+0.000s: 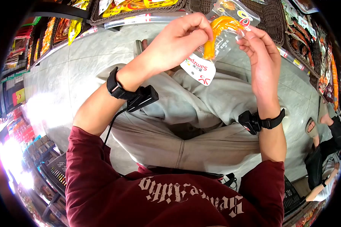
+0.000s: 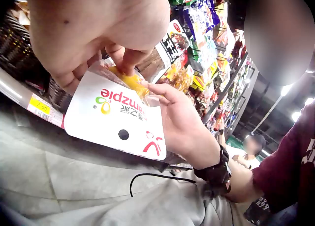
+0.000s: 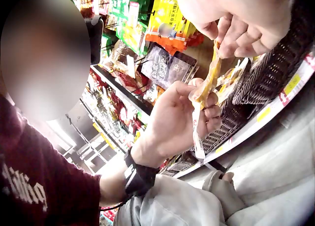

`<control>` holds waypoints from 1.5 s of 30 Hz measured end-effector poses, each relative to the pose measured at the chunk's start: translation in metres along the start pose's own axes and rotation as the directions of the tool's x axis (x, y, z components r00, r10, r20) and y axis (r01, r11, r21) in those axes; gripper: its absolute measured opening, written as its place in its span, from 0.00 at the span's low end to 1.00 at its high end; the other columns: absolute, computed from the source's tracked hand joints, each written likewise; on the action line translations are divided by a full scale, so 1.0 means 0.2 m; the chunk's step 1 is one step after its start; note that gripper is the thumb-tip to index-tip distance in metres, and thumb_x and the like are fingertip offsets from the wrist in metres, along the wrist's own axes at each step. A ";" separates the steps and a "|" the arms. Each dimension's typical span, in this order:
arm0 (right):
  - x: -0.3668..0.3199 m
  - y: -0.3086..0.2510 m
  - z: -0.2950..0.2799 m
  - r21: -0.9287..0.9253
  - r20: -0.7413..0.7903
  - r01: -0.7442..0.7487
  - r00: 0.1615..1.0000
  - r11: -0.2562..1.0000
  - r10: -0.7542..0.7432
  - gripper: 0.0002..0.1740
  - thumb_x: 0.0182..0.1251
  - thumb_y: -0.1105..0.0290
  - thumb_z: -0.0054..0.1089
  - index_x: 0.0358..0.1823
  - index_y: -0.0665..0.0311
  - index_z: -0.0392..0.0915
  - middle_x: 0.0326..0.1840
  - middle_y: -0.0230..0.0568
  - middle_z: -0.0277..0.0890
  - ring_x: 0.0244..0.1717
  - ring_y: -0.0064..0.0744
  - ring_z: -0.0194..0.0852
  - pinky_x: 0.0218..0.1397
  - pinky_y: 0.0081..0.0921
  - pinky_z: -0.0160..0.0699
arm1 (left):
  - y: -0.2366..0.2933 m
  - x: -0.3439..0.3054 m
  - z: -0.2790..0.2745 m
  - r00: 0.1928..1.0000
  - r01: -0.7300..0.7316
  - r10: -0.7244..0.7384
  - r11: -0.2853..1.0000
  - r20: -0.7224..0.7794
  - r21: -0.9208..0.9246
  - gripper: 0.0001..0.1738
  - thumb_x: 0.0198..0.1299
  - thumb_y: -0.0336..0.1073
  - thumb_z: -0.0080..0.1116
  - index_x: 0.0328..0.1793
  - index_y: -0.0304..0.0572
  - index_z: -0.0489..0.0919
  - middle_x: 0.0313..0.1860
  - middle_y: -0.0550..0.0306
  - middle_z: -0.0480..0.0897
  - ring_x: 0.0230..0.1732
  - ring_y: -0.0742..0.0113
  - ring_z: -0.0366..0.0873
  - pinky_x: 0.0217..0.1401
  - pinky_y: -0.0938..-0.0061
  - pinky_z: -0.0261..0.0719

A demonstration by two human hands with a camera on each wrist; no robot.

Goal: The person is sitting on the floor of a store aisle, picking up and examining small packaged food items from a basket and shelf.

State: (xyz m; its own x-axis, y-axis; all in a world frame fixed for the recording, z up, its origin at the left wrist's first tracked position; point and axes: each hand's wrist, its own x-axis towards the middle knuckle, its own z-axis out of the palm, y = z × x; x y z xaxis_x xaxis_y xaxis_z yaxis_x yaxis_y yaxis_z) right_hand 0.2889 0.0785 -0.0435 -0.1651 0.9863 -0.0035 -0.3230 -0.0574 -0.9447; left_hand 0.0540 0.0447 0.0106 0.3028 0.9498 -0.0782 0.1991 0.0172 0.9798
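Note:
A clear packet holds a curved yellow-orange food (image 1: 211,45) and carries a white label (image 1: 201,70) marked "Samzpie". My left hand (image 1: 180,43) pinches the packet's left side between thumb and curled fingers. On the opposite side, my right hand (image 1: 263,56) pinches its edge by the thumb and fingertips. The left wrist view has the label (image 2: 115,115) facing the camera, below my left hand (image 2: 98,26), with my right hand (image 2: 179,122) behind it. Seen edge-on in the right wrist view, the packet (image 3: 211,76) spans from my left hand (image 3: 172,120) up to my right hand (image 3: 238,21).
Wicker baskets (image 1: 271,24) of packaged food stand along a low shelf in front, with price tags on its edge (image 1: 129,21). Hanging packets (image 3: 170,63) fill racks nearby. Grey trousers (image 1: 151,140) lie below the hands. Another person's sandalled foot (image 1: 312,128) is at the right.

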 end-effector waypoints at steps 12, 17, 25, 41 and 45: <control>-0.01 -0.01 0.02 -0.029 0.015 0.052 0.999 0.998 -0.051 0.15 0.81 0.65 0.61 0.58 0.69 0.85 0.49 0.38 0.89 0.46 0.25 0.87 0.53 0.24 0.81 | 0.01 0.00 -0.01 1.000 -0.005 0.006 1.000 -0.015 0.025 0.08 0.77 0.31 0.49 0.47 0.38 0.78 0.42 0.62 0.81 0.44 0.75 0.77 0.51 0.76 0.76; -0.01 0.00 0.02 -0.013 0.030 0.080 0.996 0.997 -0.079 0.15 0.81 0.66 0.62 0.58 0.69 0.85 0.48 0.37 0.88 0.46 0.25 0.87 0.52 0.24 0.81 | 0.02 0.00 -0.02 1.000 0.002 -0.002 1.000 0.001 -0.007 0.08 0.77 0.31 0.49 0.46 0.38 0.78 0.41 0.63 0.80 0.44 0.76 0.76 0.51 0.76 0.76; 0.00 0.00 0.01 0.001 0.039 0.060 0.997 0.998 -0.060 0.13 0.81 0.67 0.62 0.57 0.69 0.84 0.48 0.37 0.88 0.45 0.23 0.86 0.51 0.23 0.81 | 0.02 0.00 -0.03 1.000 -0.002 0.002 0.999 0.012 0.042 0.07 0.76 0.30 0.49 0.46 0.38 0.78 0.41 0.62 0.79 0.45 0.75 0.75 0.52 0.76 0.75; -0.01 0.00 0.02 0.009 0.102 0.065 0.993 0.998 -0.066 0.17 0.82 0.64 0.61 0.61 0.68 0.82 0.52 0.39 0.88 0.45 0.23 0.85 0.52 0.24 0.81 | 0.00 -0.01 -0.03 0.992 -0.025 0.019 0.998 0.122 0.052 0.06 0.72 0.28 0.49 0.46 0.37 0.77 0.41 0.63 0.77 0.43 0.75 0.73 0.50 0.76 0.74; -0.04 -0.02 0.05 0.073 0.078 0.021 0.997 0.997 -0.027 0.21 0.83 0.61 0.58 0.66 0.69 0.80 0.57 0.41 0.87 0.47 0.26 0.86 0.55 0.27 0.82 | 0.02 -0.01 -0.02 0.991 -0.029 0.019 0.997 0.136 0.071 0.05 0.72 0.28 0.48 0.45 0.37 0.77 0.40 0.62 0.76 0.43 0.75 0.73 0.49 0.76 0.74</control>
State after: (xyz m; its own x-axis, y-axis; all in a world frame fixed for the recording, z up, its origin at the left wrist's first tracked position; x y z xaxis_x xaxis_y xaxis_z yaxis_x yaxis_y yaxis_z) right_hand 0.2824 0.0697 -0.0364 -0.2287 0.9723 0.0476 -0.3936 -0.0476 -0.9180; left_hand 0.0502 0.0433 0.0156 0.4304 0.8987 -0.0840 0.2556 -0.0320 0.9663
